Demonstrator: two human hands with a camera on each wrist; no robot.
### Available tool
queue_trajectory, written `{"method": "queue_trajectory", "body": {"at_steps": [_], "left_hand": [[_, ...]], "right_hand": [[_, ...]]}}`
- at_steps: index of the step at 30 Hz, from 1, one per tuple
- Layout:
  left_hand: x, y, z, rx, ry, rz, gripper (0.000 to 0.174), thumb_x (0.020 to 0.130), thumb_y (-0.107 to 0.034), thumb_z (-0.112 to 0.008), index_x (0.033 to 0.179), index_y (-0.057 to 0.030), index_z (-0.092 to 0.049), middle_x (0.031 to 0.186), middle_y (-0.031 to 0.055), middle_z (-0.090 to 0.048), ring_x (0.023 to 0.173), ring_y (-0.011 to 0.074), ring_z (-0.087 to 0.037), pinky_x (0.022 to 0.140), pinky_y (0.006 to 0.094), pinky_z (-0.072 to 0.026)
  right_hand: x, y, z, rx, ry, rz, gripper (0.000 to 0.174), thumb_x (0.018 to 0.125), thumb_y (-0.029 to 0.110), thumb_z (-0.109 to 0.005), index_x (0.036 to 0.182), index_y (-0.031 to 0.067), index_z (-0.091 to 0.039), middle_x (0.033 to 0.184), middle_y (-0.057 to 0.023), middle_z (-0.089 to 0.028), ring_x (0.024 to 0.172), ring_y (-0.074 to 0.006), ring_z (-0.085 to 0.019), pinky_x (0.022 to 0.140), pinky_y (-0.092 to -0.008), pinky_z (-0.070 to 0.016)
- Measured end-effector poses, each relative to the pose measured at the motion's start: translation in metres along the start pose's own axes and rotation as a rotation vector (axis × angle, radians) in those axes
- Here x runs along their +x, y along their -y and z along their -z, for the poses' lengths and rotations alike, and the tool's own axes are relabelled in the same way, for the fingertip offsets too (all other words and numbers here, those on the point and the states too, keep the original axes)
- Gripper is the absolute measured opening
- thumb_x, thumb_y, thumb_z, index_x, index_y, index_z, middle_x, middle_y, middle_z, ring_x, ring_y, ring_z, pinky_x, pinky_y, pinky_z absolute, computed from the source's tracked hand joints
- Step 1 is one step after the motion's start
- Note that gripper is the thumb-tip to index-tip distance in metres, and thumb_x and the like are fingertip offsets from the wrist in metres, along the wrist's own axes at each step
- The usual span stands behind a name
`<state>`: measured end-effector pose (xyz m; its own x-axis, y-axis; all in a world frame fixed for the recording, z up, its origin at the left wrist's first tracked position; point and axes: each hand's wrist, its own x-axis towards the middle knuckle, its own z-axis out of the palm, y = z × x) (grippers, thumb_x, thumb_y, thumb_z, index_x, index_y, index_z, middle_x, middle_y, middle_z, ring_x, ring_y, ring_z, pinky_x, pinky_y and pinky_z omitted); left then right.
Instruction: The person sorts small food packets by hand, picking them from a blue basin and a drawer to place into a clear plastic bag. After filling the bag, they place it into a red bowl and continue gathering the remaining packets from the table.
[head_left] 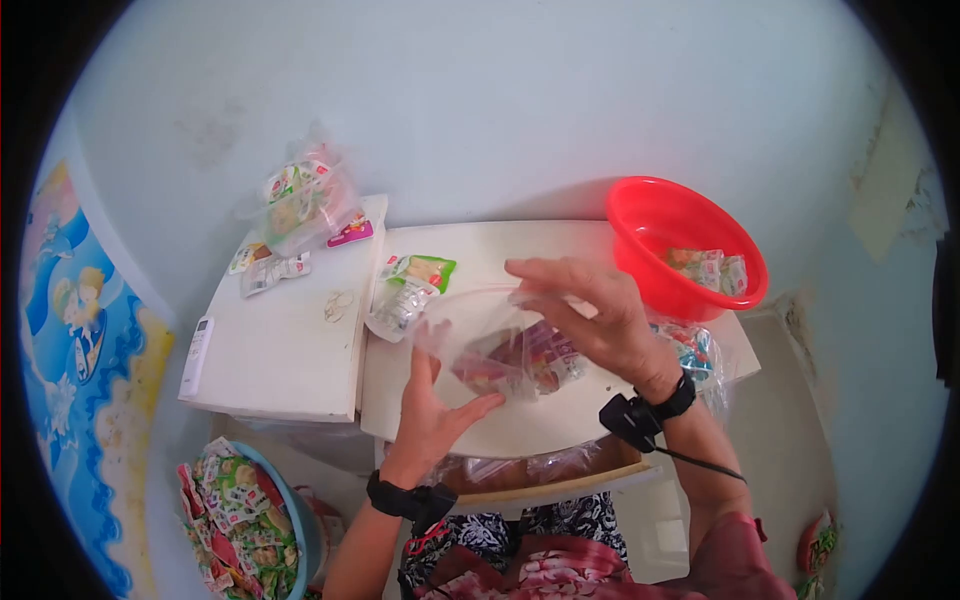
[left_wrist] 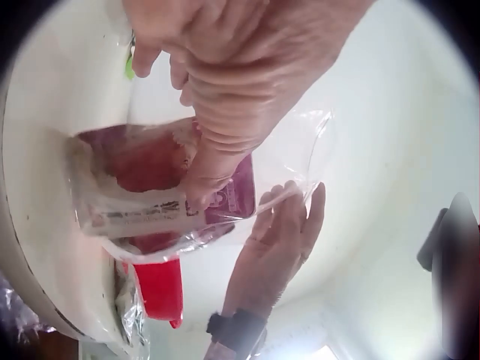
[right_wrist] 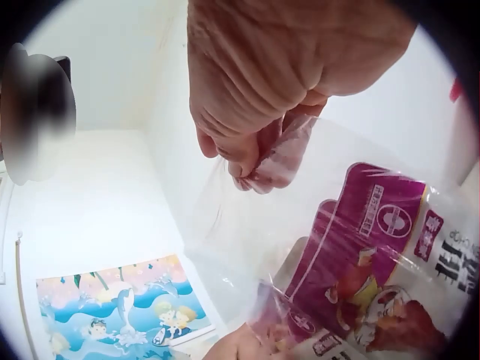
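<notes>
1. Between the two hands, head view: clear bag with purple packets in its lower part, over the white table. Left hand at the bag's left side, fingers and thumb spread wide, thumb reaching across the near side. Right hand above, at the bag's top edge. Packets lie below the right fingers and beyond the left thumb. Red basin past the right fingers, on the right; silver-and-green packs beyond the left fingertips.

2. Against the left thumb, left wrist view: straight thumb presses the front packet through the film; fingers partly hidden, no closed grip visible. Packet's long axis runs from the table side up toward the right hand, so roughly upright. Cannot tell if the bag's bottom touches the table.

3. Below the pinching right fingers, right wrist view: right thumb and fingers closed together on bunched film at the bag's edge. Packets sit lower, apart from these fingers, with slack film between; long side tilted in this view. Left hand is the nearer one, touching; right holds only film.
</notes>
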<state>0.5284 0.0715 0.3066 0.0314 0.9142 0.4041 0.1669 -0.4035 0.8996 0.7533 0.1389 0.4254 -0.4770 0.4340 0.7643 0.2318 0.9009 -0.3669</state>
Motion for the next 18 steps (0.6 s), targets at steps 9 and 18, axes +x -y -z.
{"method": "queue_trajectory", "body": {"at_steps": [9, 18], "left_hand": [[0.008, -0.001, -0.043, -0.256, 0.118, 0.254, 0.053, 0.084, -0.008, -0.085, 0.131, 0.0033, -0.062, 0.115, 0.0103, -0.073, 0.106, 0.0159, -0.068, 0.094, 0.0326, -0.0551], [0.011, 0.007, -0.054, -0.260, 0.137, 0.193, 0.054, 0.083, -0.002, -0.080, 0.134, 0.0012, -0.061, 0.130, 0.0128, -0.069, 0.116, 0.0174, -0.065, 0.100, 0.0326, -0.0533]], "right_hand": [[-0.067, -0.016, 0.019, 0.427, -0.147, -0.316, 0.084, 0.088, 0.010, -0.082, 0.158, 0.0069, -0.037, 0.142, -0.0193, -0.060, 0.136, -0.0266, -0.055, 0.114, -0.0445, -0.0445], [-0.152, -0.030, -0.029, 0.541, -0.057, -0.778, 0.069, 0.096, 0.025, -0.078, 0.149, -0.0027, -0.043, 0.141, -0.0194, -0.060, 0.134, -0.0280, -0.056, 0.111, -0.0405, -0.0443]]}}
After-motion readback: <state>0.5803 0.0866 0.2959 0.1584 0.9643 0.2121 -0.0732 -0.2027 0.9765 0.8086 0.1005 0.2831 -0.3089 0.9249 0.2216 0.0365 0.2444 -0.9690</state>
